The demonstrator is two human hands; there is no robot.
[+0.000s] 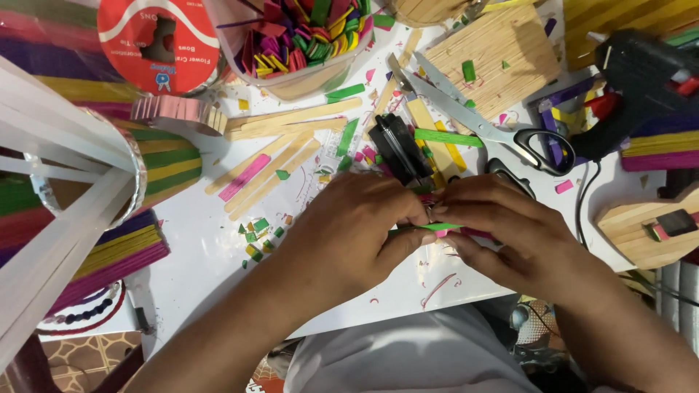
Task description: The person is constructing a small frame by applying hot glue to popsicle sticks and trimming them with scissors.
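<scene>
Your left hand and right hand pinch a green stick at frame centre; cut pieces already litter the table, whole sticks remain.

Matt wood green stick; shiny metal scissors w/ plastic handles.

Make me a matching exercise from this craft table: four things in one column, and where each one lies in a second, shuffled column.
Things:
1. grey-bladed scissors with black handles
2. black glue gun
3. clear tub of coloured stick pieces
4. thin green craft stick

Places:
A. pinched between the left hand and right hand
B. far right edge
C. top middle
D. lying open beyond the hands, partly on a wooden stick panel

Pairs: 1-D, 2-B, 3-C, 4-A
</scene>
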